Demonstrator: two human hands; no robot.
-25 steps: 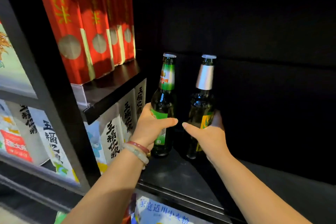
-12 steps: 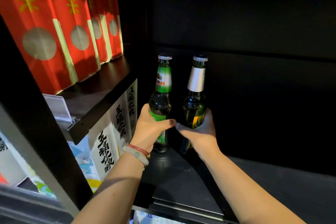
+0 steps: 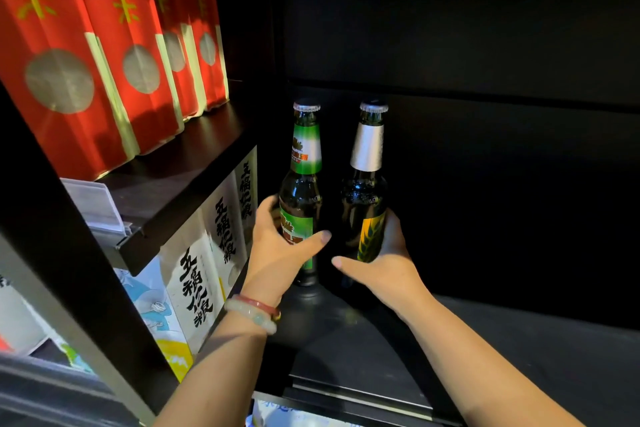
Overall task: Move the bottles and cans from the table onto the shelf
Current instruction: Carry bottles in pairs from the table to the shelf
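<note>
Dark shelving fills the view, and the black shelf board (image 3: 346,350) in the middle serves as the landmark. Two capped glass bottles stand upright on it, close together but not touching, with a black back wall behind them. The green-label bottle (image 3: 302,184) stands toward the board's left side; the silver-neck bottle (image 3: 366,184), with a yellow label lower down, stands just to its right.

The left hand (image 3: 277,253) grips the green-label bottle around its lower body, thumb stretched across the front of the label, the other fingers wrapped out of sight behind the glass. A red and a pale bracelet (image 3: 252,312) sit on that wrist. The right hand (image 3: 381,263) holds the silver-neck bottle low down, thumb pointing left in front of its base and fingers curled round the far side. Whether either bottle's foot fully rests on the board cannot be told, since the hands and shadow hide that spot.

Left of the board, past a black upright, a higher shelf carries a row of red boxes (image 3: 86,55) with grey discs and pale stripes, and a clear price-tag holder (image 3: 97,204) hangs on its front edge. Below that shelf, level with the board, stand white packages (image 3: 207,270) printed with bold black characters. Under the board's front edge, a bit of blue-and-white packaging (image 3: 277,416) peeks out.
</note>
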